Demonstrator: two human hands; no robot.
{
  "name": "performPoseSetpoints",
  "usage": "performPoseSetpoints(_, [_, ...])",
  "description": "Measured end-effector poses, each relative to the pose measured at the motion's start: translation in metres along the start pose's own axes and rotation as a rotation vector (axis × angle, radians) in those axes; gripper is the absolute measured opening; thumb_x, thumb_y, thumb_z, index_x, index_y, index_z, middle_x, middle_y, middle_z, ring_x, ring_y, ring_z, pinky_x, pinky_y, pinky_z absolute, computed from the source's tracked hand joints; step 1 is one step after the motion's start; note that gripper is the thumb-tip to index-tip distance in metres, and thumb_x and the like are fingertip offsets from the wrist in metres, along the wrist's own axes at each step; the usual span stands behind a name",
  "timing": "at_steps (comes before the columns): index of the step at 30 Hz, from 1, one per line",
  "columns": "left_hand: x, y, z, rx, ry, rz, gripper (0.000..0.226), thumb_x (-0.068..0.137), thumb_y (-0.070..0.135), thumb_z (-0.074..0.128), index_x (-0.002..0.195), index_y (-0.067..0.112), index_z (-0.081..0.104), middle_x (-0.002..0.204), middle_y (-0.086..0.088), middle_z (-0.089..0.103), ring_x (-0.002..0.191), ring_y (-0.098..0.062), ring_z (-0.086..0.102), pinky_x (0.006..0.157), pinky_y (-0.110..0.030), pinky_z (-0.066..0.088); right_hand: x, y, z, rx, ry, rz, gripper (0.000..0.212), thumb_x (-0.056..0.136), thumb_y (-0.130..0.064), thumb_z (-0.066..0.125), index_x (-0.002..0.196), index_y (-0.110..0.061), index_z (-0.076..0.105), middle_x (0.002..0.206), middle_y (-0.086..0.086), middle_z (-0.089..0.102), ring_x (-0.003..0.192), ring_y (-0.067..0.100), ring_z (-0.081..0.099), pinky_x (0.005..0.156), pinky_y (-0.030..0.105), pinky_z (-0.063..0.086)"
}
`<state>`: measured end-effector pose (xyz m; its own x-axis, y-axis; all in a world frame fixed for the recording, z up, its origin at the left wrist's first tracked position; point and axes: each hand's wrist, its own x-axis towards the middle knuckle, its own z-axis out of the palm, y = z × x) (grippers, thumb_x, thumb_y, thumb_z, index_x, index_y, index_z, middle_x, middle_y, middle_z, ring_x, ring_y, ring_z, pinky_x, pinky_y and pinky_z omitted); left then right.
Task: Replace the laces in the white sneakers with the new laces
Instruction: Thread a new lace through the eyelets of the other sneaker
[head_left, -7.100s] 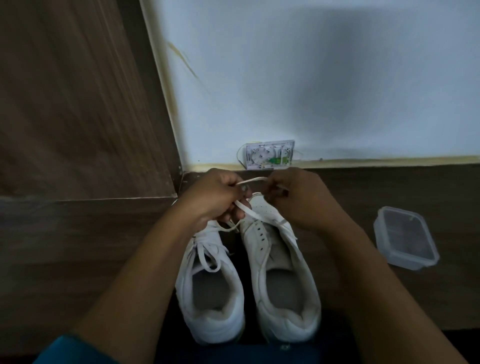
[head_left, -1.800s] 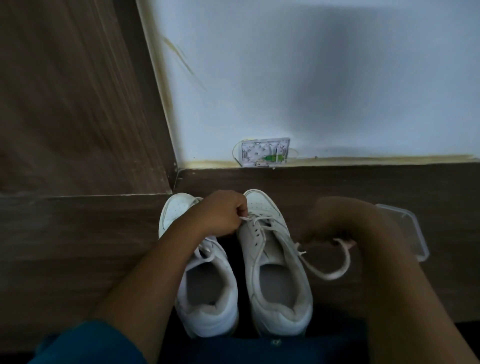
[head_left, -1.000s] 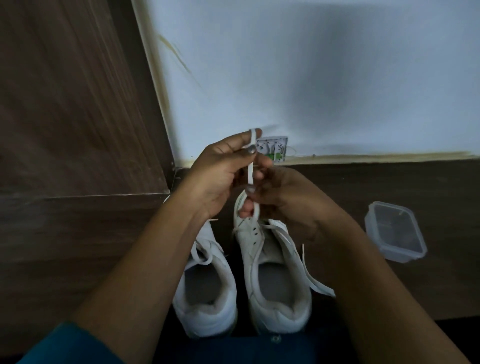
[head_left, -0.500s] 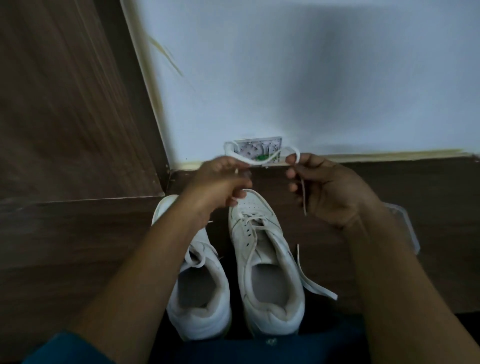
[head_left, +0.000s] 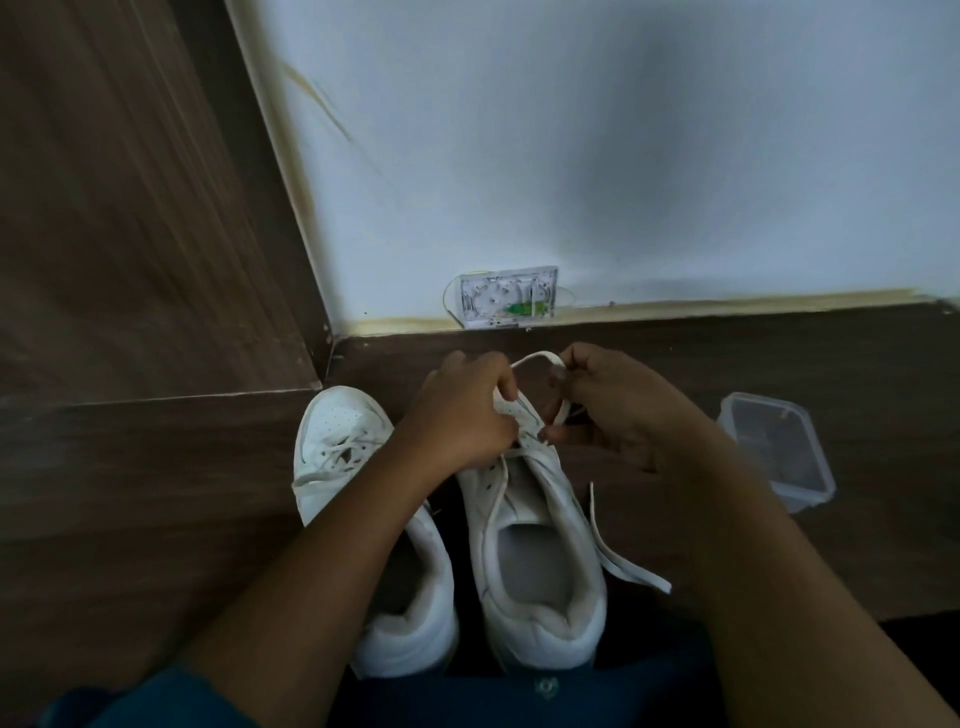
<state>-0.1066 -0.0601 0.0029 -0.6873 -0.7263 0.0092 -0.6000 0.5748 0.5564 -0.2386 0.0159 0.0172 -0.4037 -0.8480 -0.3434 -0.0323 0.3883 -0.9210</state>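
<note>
Head view, one camera, items as I read them from my station.

1. Floor: dark wood-grain boards, dimly lit, running to the foot of the wall.
2. Wall: pale, plain, with a soft shadow across it and a yellowish strip along its base.
3. Wood-grain panel: upright on the left, meeting the wall at a corner.
4. Small white wall box: set low on the wall, green part inside, thin wires at its edges.
5. Clear plastic container: on the floor to the right, apart from the shoes.
6. Left sneaker: white, on the floor, toe toward the wall, laced across its front.
7. Right sneaker: white, just beside item 6, toe under my hands.
8. Lace: white; it arcs between the two hands above the right sneaker's toe, and one loose end trails over the shoe's right side onto the floor.
9. Left hand: fingers curled, gripping the lace at the front eyelets.
10. Right hand: fingers bent, pinching the lace's other side.
11. Blue sleeve: at the lower edge.
</note>
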Motion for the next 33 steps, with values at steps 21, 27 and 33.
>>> performPoseSetpoints(21, [0.004, -0.003, 0.01, -0.079, -0.126, -0.159, 0.021, 0.067, 0.012, 0.073, 0.088, 0.01, 0.076, 0.09, -0.008, 0.072, 0.092, -0.023, 0.066, 0.091, -0.038, 0.051, 0.007, 0.009, 0.012, -0.461, 0.222, -0.064, 0.015, 0.072, 0.003, 0.074, 0.073, -0.005, 0.062, 0.082, 0.017, 0.069, 0.077, 0.027, 0.07, 0.075, 0.04, 0.058])
performPoseSetpoints(27, [0.003, -0.002, 0.012, -0.09, -0.116, -0.19, 0.044, 0.056, 0.026, 0.074, 0.098, 0.014, 0.074, 0.094, -0.006, 0.071, 0.095, -0.022, 0.065, 0.089, -0.036, 0.052, 0.004, 0.006, 0.015, -0.567, 0.21, -0.105, 0.017, 0.073, 0.001, 0.071, 0.088, 0.001, 0.065, 0.088, 0.016, 0.069, 0.085, 0.03, 0.068, 0.08, 0.041, 0.056])
performPoseSetpoints(33, [0.002, -0.002, 0.014, -0.042, -0.137, -0.161, 0.016, 0.079, 0.013, 0.067, 0.093, 0.009, 0.072, 0.091, -0.009, 0.07, 0.094, -0.026, 0.065, 0.08, -0.03, 0.052, 0.002, 0.005, 0.017, -0.52, 0.143, -0.147, 0.013, 0.075, 0.0, 0.066, 0.088, 0.0, 0.067, 0.084, 0.015, 0.07, 0.077, 0.027, 0.068, 0.075, 0.042, 0.058])
